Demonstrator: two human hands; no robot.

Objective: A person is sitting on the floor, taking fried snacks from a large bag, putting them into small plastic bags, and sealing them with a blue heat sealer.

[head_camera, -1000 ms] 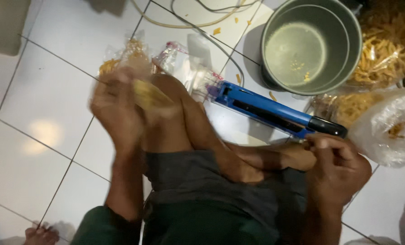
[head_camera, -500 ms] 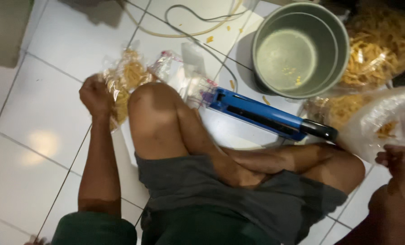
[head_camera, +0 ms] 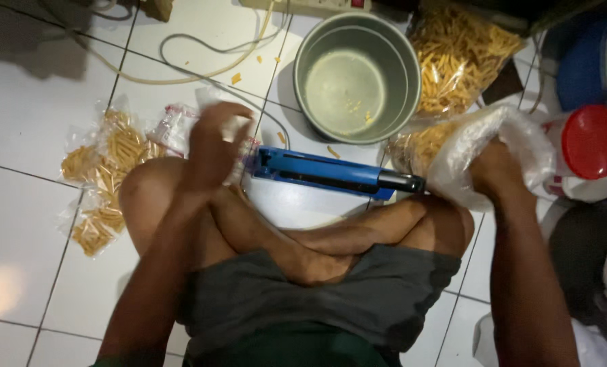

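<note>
Packages on tiled floor, head view.
Small clear sealed snack packets (head_camera: pixel 103 183) lie left of knee; large clear bag of yellow sticks (head_camera: pixel 463 58) top right; white-clear plastic bag (head_camera: pixel 477 146) gripped below it.

From my feed: person wears dark grey shorts (head_camera: pixel 358 299), soft knit fabric, hems ending above the knees. A dark green shirt hem (head_camera: pixel 297 346) shows at the bottom edge of view. Both forearms bare, no sleeves reaching them. Legs bare, no footwear seen. No watch, rings or bands visible on left hand (head_camera: pixel 212 146) or right hand (head_camera: pixel 497 170).
</note>
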